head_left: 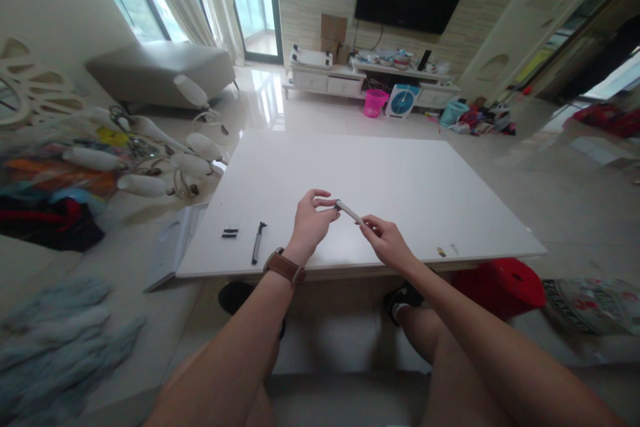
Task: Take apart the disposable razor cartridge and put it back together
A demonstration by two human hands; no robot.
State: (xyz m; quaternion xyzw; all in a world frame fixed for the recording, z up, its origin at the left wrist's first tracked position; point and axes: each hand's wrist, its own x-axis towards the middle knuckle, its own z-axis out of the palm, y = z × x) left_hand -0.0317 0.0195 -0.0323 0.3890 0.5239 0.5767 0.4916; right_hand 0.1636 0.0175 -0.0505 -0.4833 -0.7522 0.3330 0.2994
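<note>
My left hand [311, 220] pinches the dark end of a slim, pale stick-like thing [351, 211] just above the table. The fingertips of my right hand [384, 237] are closed on its other end, so the stick slants down to the right between my hands. Its exact kind is too small to tell. To the left of my left hand lies a slim grey-and-black tool [258, 243] with a short crosswise head, like a razor. Beyond it is a small pale packet with black strips [231, 232]. A small yellow-and-dark piece [441, 252] and a little clear object [454, 249] lie right of my right hand.
The white table [350, 160] spreads out before me. A lamp with several white shades [145, 185] stands at its left. A red stool [513, 285] is by the right front corner. Farther off are a pink basket [374, 103] and a low cabinet [327, 82].
</note>
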